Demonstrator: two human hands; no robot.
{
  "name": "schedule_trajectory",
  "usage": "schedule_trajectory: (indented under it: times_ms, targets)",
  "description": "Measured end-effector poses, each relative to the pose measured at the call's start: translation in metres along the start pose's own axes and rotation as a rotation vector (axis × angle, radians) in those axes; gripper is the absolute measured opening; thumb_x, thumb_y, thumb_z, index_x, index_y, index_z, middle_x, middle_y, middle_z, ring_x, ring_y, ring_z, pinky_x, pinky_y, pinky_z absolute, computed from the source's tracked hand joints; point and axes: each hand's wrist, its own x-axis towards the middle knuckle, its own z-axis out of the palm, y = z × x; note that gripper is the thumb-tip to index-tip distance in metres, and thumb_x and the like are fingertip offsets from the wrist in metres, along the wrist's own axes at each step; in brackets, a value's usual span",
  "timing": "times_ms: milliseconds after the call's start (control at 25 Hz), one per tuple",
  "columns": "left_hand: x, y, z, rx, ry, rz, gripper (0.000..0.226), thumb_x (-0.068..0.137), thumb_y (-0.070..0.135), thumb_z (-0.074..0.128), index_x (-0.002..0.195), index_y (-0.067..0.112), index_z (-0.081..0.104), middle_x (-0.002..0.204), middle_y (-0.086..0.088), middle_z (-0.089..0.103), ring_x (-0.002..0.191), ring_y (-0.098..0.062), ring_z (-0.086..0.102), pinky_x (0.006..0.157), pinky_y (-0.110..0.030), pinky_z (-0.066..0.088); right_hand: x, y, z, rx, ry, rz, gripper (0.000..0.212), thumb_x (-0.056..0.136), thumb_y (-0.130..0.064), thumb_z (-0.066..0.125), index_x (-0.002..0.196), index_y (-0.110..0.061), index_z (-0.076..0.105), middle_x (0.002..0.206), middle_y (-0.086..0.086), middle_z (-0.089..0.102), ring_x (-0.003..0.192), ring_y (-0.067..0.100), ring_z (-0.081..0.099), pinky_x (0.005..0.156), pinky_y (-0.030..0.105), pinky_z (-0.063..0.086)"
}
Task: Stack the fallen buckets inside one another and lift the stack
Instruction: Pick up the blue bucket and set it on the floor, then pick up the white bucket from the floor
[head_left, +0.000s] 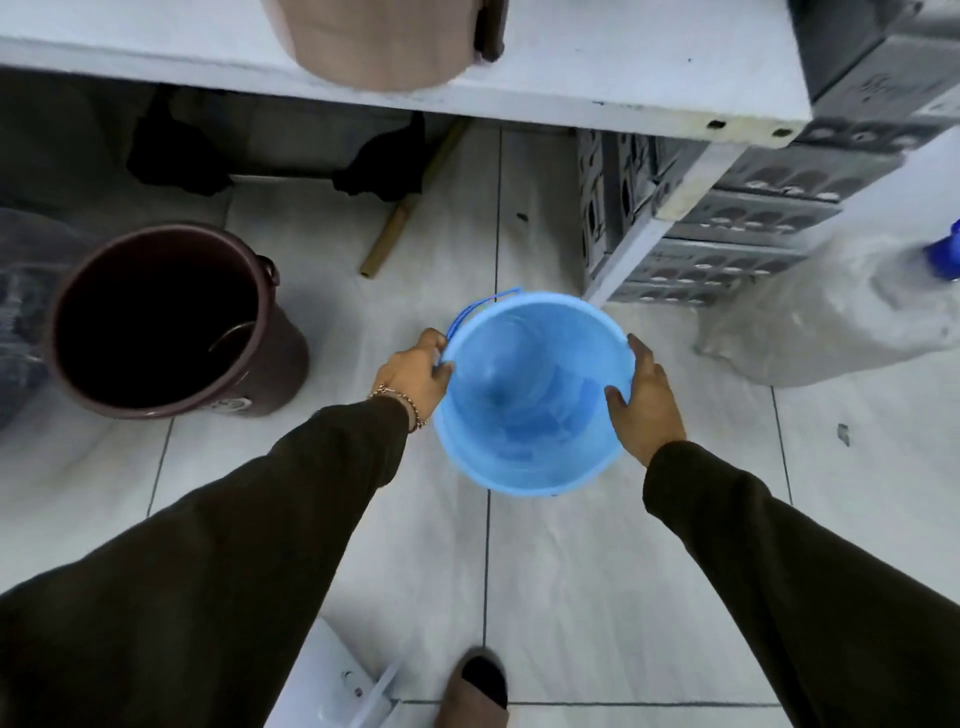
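Both hands, left hand (413, 374) and right hand (649, 397), gripped the upright blue bucket (530, 395) rim; brown bucket (166, 322) stood left, nearer the left hand

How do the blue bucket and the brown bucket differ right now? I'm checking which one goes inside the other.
The blue bucket is held at its rim by the left hand and right hand; the brown bucket stands untouched on the floor. The blue bucket looks narrower than the brown one, though it sits closer to the camera. The blue is pale and translucent, the brown dark and opaque. Both are upright, open-topped and have handles.
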Motion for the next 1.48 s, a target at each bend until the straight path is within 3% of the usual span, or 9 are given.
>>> schedule_trajectory:
  times_ms: [120,320,400,520,720,920,1200,1360,1480]
  targets:
    - [0.013,0.013,0.01,-0.33,-0.058,-0.203,0.029,0.095,0.028,0.051,0.121,0.019,0.042,0.108,-0.023,0.066,0.085,-0.043,0.07,0.077,-0.051,0.061,0.006,0.012,-0.002,-0.068,-0.092,0.089,0.079,0.092,-0.006,0.055,0.157,-0.015,0.012,0.15,0.018,0.037,0.129,0.036,0.048,0.102,0.034,0.04]
    - [0.018,0.011,0.03,-0.691,-0.134,-0.39,0.036,0.099,0.026,0.048,0.133,0.025,0.035,0.126,-0.018,0.064,0.075,-0.025,0.068,0.081,-0.044,0.054,0.0,0.025,0.02,-0.02,0.03,0.067,0.066,0.098,-0.016,0.046,0.156,-0.024,0.017,0.137,0.011,0.056,0.118,0.032,0.058,0.091,0.031,0.043]
    - [0.017,0.009,0.029,-0.615,-0.179,-0.338,0.05,0.099,0.032,0.046,0.145,0.028,0.026,0.14,-0.015,0.055,0.102,-0.029,0.065,0.095,-0.043,0.046,0.002,0.025,0.019,-0.032,0.002,0.09,0.066,0.099,-0.021,0.045,0.157,-0.024,0.012,0.151,0.01,0.042,0.131,0.031,0.049,0.103,0.036,0.042]
    - [-0.001,0.0,0.018,-0.323,-0.12,-0.203,0.078,0.098,0.039,0.047,0.155,0.023,-0.002,0.157,-0.015,0.033,0.136,-0.034,0.045,0.112,-0.038,0.034,-0.006,0.016,0.011,-0.186,-0.029,0.064,0.069,0.101,-0.033,0.044,0.158,-0.02,0.007,0.166,0.006,0.011,0.152,0.027,0.018,0.12,0.048,0.024]
    - [-0.049,-0.027,-0.015,0.183,0.065,-0.024,0.074,0.096,0.041,0.042,0.156,0.019,0.003,0.162,-0.013,0.021,0.15,-0.032,0.018,0.123,-0.051,0.011,-0.035,-0.016,-0.001,-0.491,-0.019,-0.149,0.067,0.101,-0.04,0.039,0.157,-0.015,0.012,0.167,0.005,0.009,0.153,0.03,0.007,0.123,0.051,0.014]
    - [-0.11,-0.062,-0.041,0.417,0.093,0.077,0.068,0.097,0.041,0.035,0.155,0.02,0.007,0.164,-0.008,0.015,0.153,-0.029,0.008,0.122,-0.052,0.001,-0.087,-0.054,0.016,-0.554,-0.114,-0.374,0.066,0.1,-0.037,0.041,0.157,-0.017,0.015,0.167,0.003,0.009,0.154,0.028,0.005,0.124,0.045,0.013]
    - [-0.234,-0.166,-0.027,0.432,0.048,-0.012,0.064,0.097,0.043,0.033,0.155,0.024,0.012,0.165,-0.003,0.014,0.153,-0.024,0.007,0.124,-0.048,0.002,-0.2,-0.065,0.095,-0.679,-0.357,-0.521,0.061,0.102,-0.038,0.035,0.157,-0.021,0.016,0.167,0.0,0.004,0.155,0.024,0.002,0.125,0.042,0.009]
    - [-0.339,-0.245,0.018,0.231,-0.023,-0.191,0.078,0.088,0.068,0.034,0.153,0.027,0.021,0.163,0.001,0.022,0.152,-0.021,0.015,0.125,-0.046,0.005,-0.271,-0.035,0.157,-0.731,-0.492,-0.496,0.053,0.104,-0.032,0.033,0.155,-0.024,0.023,0.167,-0.001,0.008,0.155,0.023,0.002,0.125,0.042,0.008]
    - [-0.408,-0.291,0.069,0.076,-0.122,-0.343,0.095,0.061,0.082,0.055,0.138,0.033,0.031,0.155,0.006,0.03,0.138,-0.02,0.039,0.115,-0.04,0.034,-0.315,-0.001,0.213,-0.778,-0.597,-0.471,0.052,0.103,-0.024,0.038,0.153,-0.027,0.028,0.166,-0.001,0.016,0.154,0.023,0.006,0.125,0.043,0.008]
